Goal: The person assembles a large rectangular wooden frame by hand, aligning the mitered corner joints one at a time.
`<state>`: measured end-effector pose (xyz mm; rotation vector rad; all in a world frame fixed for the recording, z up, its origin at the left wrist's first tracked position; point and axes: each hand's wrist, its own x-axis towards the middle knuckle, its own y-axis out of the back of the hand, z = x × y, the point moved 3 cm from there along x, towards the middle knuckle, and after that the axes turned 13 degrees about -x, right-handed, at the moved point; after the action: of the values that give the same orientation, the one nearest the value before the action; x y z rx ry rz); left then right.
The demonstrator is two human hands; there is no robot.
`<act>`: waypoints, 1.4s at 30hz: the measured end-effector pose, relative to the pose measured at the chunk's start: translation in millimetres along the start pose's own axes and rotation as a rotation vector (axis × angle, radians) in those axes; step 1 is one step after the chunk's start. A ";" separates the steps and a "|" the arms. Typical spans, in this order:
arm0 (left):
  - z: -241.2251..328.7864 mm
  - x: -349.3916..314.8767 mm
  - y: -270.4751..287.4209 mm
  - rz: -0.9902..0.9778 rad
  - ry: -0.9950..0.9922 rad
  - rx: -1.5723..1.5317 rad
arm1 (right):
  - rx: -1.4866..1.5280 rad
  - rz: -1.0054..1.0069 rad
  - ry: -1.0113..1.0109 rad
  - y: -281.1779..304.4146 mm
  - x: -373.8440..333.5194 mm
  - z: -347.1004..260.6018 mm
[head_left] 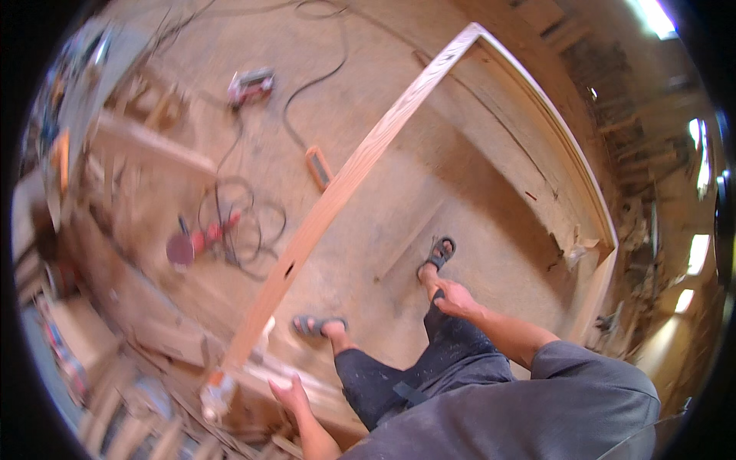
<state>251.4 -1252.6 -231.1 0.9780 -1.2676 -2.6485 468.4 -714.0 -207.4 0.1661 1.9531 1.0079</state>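
A large frame of pale wooden boards surrounds my feet, its long left board [356, 169] slanting up to a far corner and its far right board [548, 92] curving down the right side. Beside the near board of the frame [337, 406] is my left hand [290, 396], thumb and a finger apart, with nothing visible in it. Whether it touches the wood I cannot tell. My right hand [458, 299] is at my right knee, its fingers closed around the dark trouser leg [452, 326]. A small dark slot shows in the left board.
A red angle grinder [192, 244] with a round disc lies left of the frame among looped cables. Farther off are a red and silver power tool [251, 87] and an orange tool [317, 167] with a cord. Wood scraps [138, 414] crowd the lower left.
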 end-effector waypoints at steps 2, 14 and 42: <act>30.1 -32.5 -20.8 -0.061 -0.034 -0.145 | 0.059 -0.001 -0.060 25.9 -4.1 53.7; 352.2 -216.5 -279.4 -0.511 -0.295 0.208 | 0.326 0.309 -0.323 248.8 76.8 363.2; 1129.6 -258.2 -988.3 -0.515 -0.801 0.475 | -0.128 0.465 -0.266 719.9 617.1 615.9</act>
<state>41.7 255.1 -278.2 0.2260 -2.1067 -3.3971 393.6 412.7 -265.8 0.6709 1.6329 1.3298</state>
